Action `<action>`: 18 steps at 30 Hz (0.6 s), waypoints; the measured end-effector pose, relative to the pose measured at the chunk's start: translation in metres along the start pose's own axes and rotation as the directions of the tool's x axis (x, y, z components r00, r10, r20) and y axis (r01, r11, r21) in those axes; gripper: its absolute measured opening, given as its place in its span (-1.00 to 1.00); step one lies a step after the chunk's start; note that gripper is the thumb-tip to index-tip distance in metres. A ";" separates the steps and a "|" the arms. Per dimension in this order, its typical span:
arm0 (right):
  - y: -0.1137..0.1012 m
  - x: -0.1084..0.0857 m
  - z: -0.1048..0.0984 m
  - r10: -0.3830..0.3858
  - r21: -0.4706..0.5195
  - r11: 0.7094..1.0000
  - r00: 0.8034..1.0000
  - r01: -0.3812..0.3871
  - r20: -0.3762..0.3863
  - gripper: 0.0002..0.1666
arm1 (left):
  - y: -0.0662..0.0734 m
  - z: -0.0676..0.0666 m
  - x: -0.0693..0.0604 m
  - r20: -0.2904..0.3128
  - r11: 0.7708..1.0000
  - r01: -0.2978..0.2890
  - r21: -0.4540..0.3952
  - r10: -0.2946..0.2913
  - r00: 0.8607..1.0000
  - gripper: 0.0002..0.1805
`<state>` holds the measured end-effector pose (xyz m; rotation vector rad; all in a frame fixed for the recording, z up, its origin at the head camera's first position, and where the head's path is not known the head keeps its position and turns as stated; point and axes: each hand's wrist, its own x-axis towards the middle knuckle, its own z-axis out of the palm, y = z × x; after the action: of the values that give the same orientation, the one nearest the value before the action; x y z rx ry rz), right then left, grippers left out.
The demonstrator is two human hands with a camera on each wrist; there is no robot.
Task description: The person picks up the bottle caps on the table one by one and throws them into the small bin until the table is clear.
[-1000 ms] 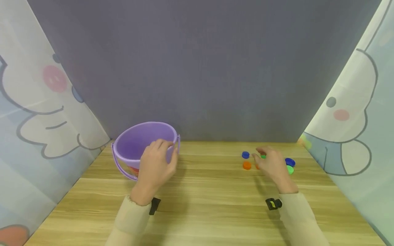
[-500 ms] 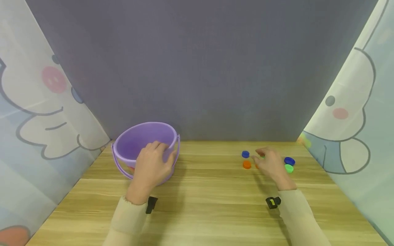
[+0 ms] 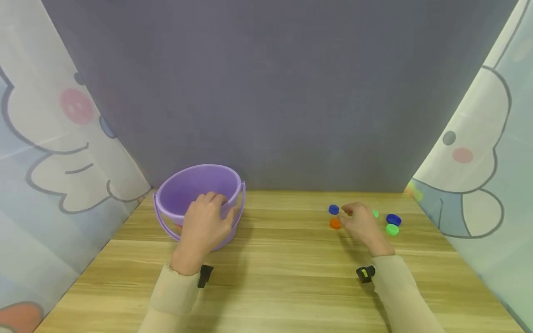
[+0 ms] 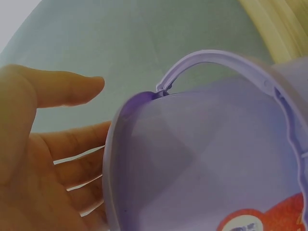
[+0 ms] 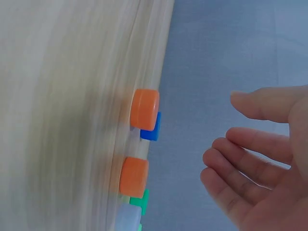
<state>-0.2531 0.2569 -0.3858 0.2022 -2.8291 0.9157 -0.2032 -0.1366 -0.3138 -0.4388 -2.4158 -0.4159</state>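
A purple bucket (image 3: 176, 192) with a hinged handle (image 3: 163, 225) stands at the table's left. My left hand (image 3: 205, 229) is at its near right rim, fingers reaching over into the mouth. In the left wrist view the thumb (image 4: 72, 88) stays apart from the bucket wall (image 4: 192, 159), and the fingers pass behind the rim. My right hand (image 3: 363, 227) hovers among small bottle caps, holding nothing. Beside its fingertips lie a blue cap (image 3: 333, 209) and an orange cap (image 3: 335, 224). The right wrist view shows a second orange cap (image 5: 134, 177), hidden from the head view.
Right of my right hand lie a dark blue cap (image 3: 393, 219) and a light green cap (image 3: 392, 230), with another green cap (image 3: 375, 213) behind the hand. A grey panel (image 3: 283, 101) closes off the back of the wooden table (image 3: 287, 277). Cartoon-printed sheets flank both sides.
My left hand has lowered slightly and shifted left at the bucket's rim. The right hand has moved a little left, uncovering a green cap and covering the second orange one.
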 end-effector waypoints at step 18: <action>0.005 0.011 0.017 0.000 -0.076 0.997 0.999 0.004 0.050 -0.56 | -0.003 0.001 0.000 -0.086 0.999 -0.047 0.026 0.049 0.995 -0.79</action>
<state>-0.2662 0.2504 -0.4001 0.2213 -2.9025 0.8122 -0.2050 -0.1385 -0.3153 -0.4582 -2.3198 -0.3765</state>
